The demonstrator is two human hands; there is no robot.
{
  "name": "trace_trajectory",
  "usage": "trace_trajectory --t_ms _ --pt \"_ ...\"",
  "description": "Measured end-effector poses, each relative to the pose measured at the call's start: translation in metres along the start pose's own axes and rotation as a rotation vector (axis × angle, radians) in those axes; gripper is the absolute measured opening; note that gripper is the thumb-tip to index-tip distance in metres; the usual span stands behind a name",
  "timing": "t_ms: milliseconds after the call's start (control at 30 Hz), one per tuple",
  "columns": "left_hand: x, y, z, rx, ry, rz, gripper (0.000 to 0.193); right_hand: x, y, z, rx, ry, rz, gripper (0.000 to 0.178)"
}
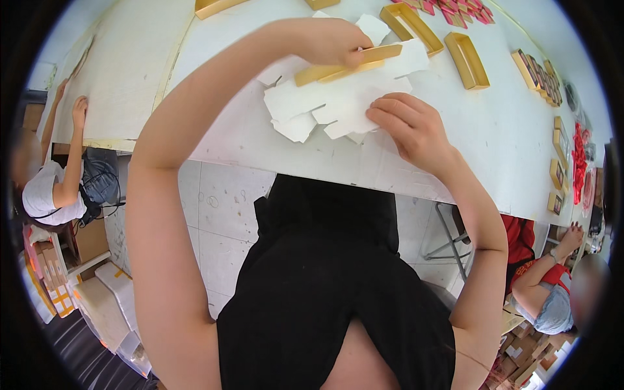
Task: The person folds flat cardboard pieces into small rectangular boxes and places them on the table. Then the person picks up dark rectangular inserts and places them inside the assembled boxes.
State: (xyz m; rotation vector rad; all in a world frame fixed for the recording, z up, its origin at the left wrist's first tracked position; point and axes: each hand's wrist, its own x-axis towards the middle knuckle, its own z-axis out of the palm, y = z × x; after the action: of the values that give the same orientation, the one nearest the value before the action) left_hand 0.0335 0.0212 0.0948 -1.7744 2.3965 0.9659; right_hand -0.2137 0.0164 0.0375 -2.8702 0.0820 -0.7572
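Left hand (335, 47), upper centre of frame: closed, gripping a narrow gold card piece (313, 74) that lies over the white card blanks (338, 96). Two long gold walls show; judged part-folded, ends not clearly seen.

Right hand (416, 130), just right of centre: loosely curled, fingertips on the right edge of the blanks. Whether it pinches one cannot be told.

Progress: two open gold trays (468, 62) stand shaped at upper right of centre, with part of another tray (218, 6) at the upper left edge. Along the right of the frame, gold boxes (536, 77) appear to have dark contents. By judgement, shaping is under way: some trays formed, one piece in hand, several blanks left flat. Exact count not possible, as they overlap. A pink-and-gold pile (458, 10) lies at the top edge, contents unclear.

Labels and writing: none legible on the gold piece or blanks. Cartons (523, 351) at lower right carry pale patches, possibly labels; too small to read.
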Motion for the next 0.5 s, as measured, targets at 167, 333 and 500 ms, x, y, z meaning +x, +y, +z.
trace_trajectory --t_ms 167,333,500 --pt "0.000 0.011 0.012 0.447 0.209 -0.010 0.013 0.033 0.009 -0.004 0.355 -0.118 0.445 0.016" --pt "0.003 -0.006 0.025 0.300 0.332 0.096 0.014 0.048 0.014 0.019 -0.093 0.195 -0.023 0.016" --pt "0.005 -0.026 0.042 0.286 0.568 0.223 0.017 0.020 0.013 0.025 -0.056 0.087 -0.114 0.022"
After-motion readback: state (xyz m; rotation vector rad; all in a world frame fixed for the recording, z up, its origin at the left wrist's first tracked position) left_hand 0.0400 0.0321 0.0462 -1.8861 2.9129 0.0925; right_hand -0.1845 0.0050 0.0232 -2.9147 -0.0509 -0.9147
